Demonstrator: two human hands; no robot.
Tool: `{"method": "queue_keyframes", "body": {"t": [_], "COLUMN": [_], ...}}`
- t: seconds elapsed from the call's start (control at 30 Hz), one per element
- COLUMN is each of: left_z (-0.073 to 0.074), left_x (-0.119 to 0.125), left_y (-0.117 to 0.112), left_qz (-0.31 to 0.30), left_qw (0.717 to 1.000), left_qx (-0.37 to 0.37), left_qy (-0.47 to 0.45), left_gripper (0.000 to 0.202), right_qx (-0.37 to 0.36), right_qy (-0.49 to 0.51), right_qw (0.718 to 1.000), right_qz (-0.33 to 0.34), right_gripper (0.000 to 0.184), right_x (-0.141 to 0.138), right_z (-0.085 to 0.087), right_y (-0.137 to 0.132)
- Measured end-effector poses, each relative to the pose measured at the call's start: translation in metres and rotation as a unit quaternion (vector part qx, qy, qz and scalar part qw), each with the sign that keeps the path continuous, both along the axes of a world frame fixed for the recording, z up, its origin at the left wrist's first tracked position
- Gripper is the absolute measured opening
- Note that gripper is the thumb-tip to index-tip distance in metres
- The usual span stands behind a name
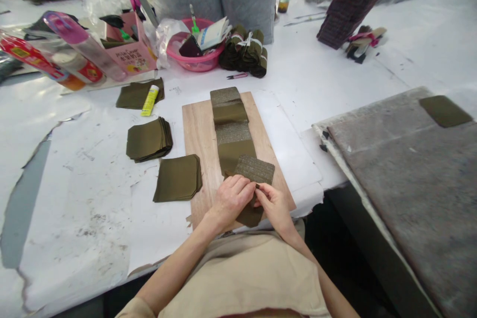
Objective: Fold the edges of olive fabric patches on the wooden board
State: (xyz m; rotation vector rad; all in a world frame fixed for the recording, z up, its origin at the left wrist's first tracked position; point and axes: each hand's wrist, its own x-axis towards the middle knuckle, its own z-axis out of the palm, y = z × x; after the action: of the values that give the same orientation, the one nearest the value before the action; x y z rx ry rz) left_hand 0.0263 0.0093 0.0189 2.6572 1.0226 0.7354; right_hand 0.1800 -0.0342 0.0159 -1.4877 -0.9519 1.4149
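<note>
Both hands meet over an olive fabric piece (250,216) near the front edge of a wooden board (197,124). My left hand (234,198) is closed on the fabric from above, its fingers bent together. With thumb and fingertips, my right hand (275,207) pinches a small folded edge of the same piece. Just beyond the fingers lies a grey-speckled, ribbed patch (257,169). Farther up the board, olive pieces (236,151) with similar speckled bands overlap in a column. The fingers hide part of the fabric between them.
Left of the board sit olive fabric stacks (177,179), (145,140) and a yellow tube (149,101). Behind are a pink basket (197,63), rolled olive bundles (244,49), bottles (87,44) and stuffed bags (246,0). A grey padded board (402,159) stands right, bearing one olive piece (445,111).
</note>
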Motion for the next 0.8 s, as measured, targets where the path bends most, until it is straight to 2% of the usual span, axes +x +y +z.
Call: {"method": "queue_keyframes", "body": {"t": [0.17,0.37,0.53,0.7,0.8], "left_z": [-0.004,-0.008,0.0,-0.006,-0.013], "left_x": [0.004,0.005,-0.002,-0.022,-0.032], "left_y": [0.002,0.003,0.0,0.003,0.006], "left_qz": [0.009,0.065,0.04,0.151,0.186], "left_qw": [1.0,0.993,0.973,0.959,0.922], "left_qx": [-0.024,-0.083,-0.181,-0.178,-0.267], "left_qy": [0.001,-0.053,-0.139,-0.162,-0.212], "left_gripper": [0.016,0.015,0.011,0.026,0.04], "right_qx": [-0.004,-0.036,-0.072,-0.103,-0.119], "right_qy": [-0.017,0.003,0.054,0.136,0.219], "right_qw": [1.0,0.999,0.995,0.983,0.965], "right_qz": [0.005,-0.013,-0.046,-0.068,-0.077], "right_gripper": [0.025,0.026,0.033,0.033,0.036], "right_x": [0.001,0.0,0.001,0.001,-0.002], "right_z": [0.0,-0.005,-0.015,-0.006,0.005], "right_y": [-0.001,-0.001,-0.001,-0.001,-0.001]}}
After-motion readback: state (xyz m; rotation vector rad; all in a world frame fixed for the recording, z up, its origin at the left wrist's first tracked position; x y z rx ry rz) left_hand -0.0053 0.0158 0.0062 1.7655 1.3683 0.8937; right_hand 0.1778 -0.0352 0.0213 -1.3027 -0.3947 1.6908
